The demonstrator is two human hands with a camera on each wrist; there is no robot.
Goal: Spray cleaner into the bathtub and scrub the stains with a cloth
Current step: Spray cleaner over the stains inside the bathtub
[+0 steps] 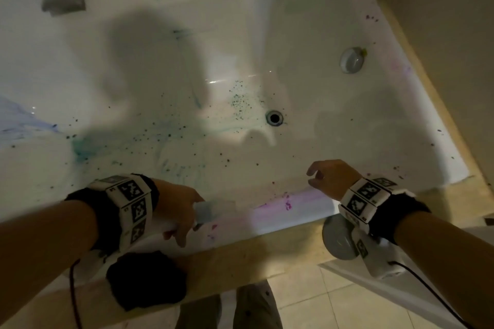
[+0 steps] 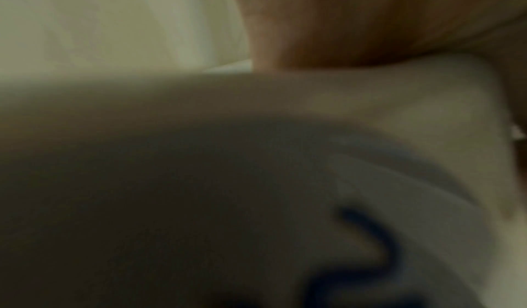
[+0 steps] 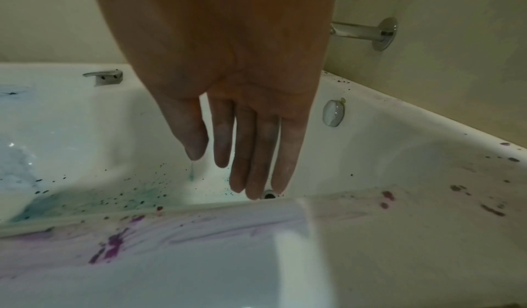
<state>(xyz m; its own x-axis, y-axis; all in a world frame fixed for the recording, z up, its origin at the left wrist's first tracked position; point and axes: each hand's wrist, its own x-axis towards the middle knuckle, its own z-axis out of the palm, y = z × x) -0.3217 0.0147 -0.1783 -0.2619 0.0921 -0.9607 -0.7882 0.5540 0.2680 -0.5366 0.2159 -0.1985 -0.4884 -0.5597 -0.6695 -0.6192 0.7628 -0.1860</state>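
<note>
The white bathtub [image 1: 294, 21] carries teal smears and specks [image 1: 85, 147] on its floor and purple stains [image 1: 287, 204] on the near rim. My left hand [image 1: 181, 211] grips a white spray bottle [image 1: 207, 211] at the near rim; the left wrist view shows the bottle [image 2: 370, 200] only as a blurred white body with dark lettering. My right hand [image 1: 316, 177] hovers empty over the near rim, fingers relaxed. In the right wrist view the right hand [image 3: 242, 166] points down at the tub with straight fingers, above the purple stain [image 3: 114, 245]. A dark lump [image 1: 145, 279], possibly a cloth, sits below my left wrist.
The drain [image 1: 274, 117] lies in the tub floor and an overflow cap [image 1: 351, 60] is on the right end wall. A grab handle [image 1: 63, 1] is on the far side. A chrome spout [image 3: 362, 31] sticks out of the wall. A tan ledge [image 1: 254, 248] borders the tub.
</note>
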